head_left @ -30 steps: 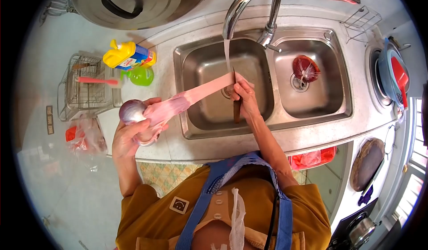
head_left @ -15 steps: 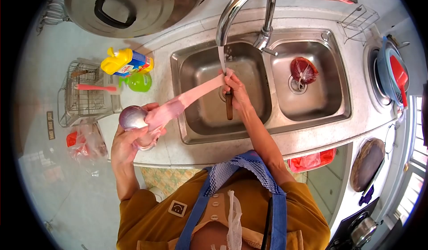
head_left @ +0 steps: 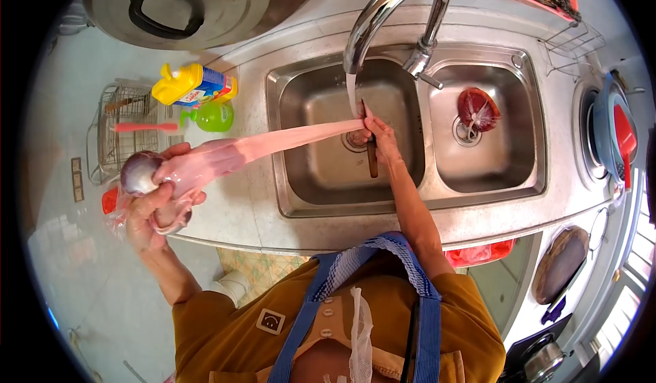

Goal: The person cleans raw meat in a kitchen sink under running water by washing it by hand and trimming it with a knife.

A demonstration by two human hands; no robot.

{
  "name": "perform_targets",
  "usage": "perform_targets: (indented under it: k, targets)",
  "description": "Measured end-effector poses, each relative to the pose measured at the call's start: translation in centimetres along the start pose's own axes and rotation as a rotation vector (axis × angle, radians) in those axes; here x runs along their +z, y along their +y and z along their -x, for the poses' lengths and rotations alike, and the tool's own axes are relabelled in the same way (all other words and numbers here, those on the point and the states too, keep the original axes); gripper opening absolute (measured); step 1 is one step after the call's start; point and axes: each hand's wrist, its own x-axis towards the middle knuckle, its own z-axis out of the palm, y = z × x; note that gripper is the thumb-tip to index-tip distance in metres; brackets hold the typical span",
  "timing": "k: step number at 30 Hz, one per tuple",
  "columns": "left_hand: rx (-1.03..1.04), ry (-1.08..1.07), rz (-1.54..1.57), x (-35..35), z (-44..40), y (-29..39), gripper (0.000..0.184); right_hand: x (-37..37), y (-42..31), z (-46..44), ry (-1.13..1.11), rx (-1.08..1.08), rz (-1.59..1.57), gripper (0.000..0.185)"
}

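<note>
My left hand [head_left: 156, 202] is closed around the rounded end of a piece of raw offal [head_left: 217, 161], a purple and silvery-white lump like a gizzard, held left of the sink. From it a long pink tube of flesh stretches taut across the left basin [head_left: 311, 185]. Pinching the far end of that tube, my right hand [head_left: 383, 135] also has a small knife [head_left: 372, 159] in its grip, its brown handle pointing down. Water runs from the faucet [head_left: 400, 7] close to these fingers. A dark red round piece [head_left: 478, 108] with whitish strands lies in the right basin.
A yellow bottle [head_left: 195, 86] and a green pump bottle [head_left: 213, 117] stand left of the sink, near a wire rack [head_left: 113, 147]. A big lidded pot [head_left: 225, 4] is behind. Blue basins [head_left: 610, 120] with a red scoop [head_left: 623, 137] sit at right.
My left hand has moved left with the lump, drawing the pink tube longer and straighter. The knife shows more clearly in my right hand, and the view has shifted slightly.
</note>
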Motion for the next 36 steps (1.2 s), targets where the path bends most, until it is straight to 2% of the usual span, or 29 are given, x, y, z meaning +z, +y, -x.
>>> perform_targets:
  k: [4,6,7,8,10,12,14,18,19,20,22,24,26,28,29,31,32,34,35,36]
  targets:
    - [-0.038,0.023,-0.111,0.3,-1.1,1.1,0.055,-1.7,0.4,-0.9,0.004,0.014,0.046,0.024]
    - [-0.076,-0.13,-0.004,0.1,-1.5,1.5,0.068,-4.0,1.0,-1.9,0.008,0.02,0.051,0.023]
    - [-0.051,-0.106,-0.023,0.4,-1.7,1.4,0.074,-5.2,1.5,-2.3,0.014,0.027,0.057,0.022]
    - [-0.052,-0.103,-0.025,0.5,-1.8,1.7,0.074,-5.6,1.6,-2.1,0.013,0.03,0.056,0.022]
    - [-0.07,-0.161,-0.043,0.8,-2.1,2.6,0.07,-6.0,1.8,-2.2,0.274,-0.013,0.061,0.021]
    - [-0.074,-0.13,-0.14,1.5,-2.2,2.9,0.066,-7.9,2.7,-2.8,0.291,0.014,0.105,0.021]
    - [-0.073,-0.102,-0.272,2.1,-2.5,3.5,0.062,-10.8,3.4,-3.5,0.235,0.04,0.299,0.022]
    - [0.044,-0.131,-0.273,2.4,-2.1,5.1,0.059,-11.2,3.2,-2.2,0.392,0.066,0.343,0.02]
    - [0.074,-0.144,-0.28,2.7,-2.2,5.3,0.058,-10.6,3.3,-2.5,0.271,0.068,0.412,0.022]
    - [0.099,-0.163,-0.301,3.0,-2.3,5.5,0.057,-9.1,3.3,-2.7,0.25,0.077,0.41,0.022]
    - [0.073,-0.284,-0.4,4.5,-3.3,5.2,0.055,-4.7,1.8,-1.3,-0.022,0.081,0.449,0.021]
    - [-0.051,-0.519,-0.499,8.0,-4.7,5.3,0.054,-0.3,-0.9,1.5,-0.038,0.163,0.426,0.023]
    - [-0.023,-0.586,-0.498,7.7,-6.4,3.5,0.053,2.7,-3.8,4.5,-0.045,0.234,0.402,0.026]
    - [0.002,-0.665,-0.493,7.8,-7.2,1.2,0.053,4.6,-6.4,7.5,-0.178,0.391,0.247,0.034]
    - [0.081,-0.626,-0.559,8.4,-7.3,0.1,0.054,5.6,-7.5,8.8,-0.243,0.446,0.169,0.04]
    - [0.304,-0.598,-0.71,9.1,-7.9,-1.9,0.053,7.4,-7.3,10.6,-0.52,0.443,-0.141,0.058]
    - [0.307,-0.609,-0.711,9.4,-8.0,-2.6,0.053,8.8,-7.0,11.1,-0.648,0.456,-0.314,0.064]
    - [0.845,-0.686,-1.106,10.0,-8.1,-3.7,0.04,11.5,-6.2,11.0,-0.8,0.4,-0.373,0.073]
    - [0.981,-0.672,-1.154,10.4,-7.9,-4.5,0.034,12.1,-5.5,10.7,-0.801,0.395,-0.474,0.066]
    - [0.98,-0.68,-1.154,10.2,-7.7,-5.3,0.034,12.4,-4.3,10.1,-0.797,0.389,-0.478,0.066]
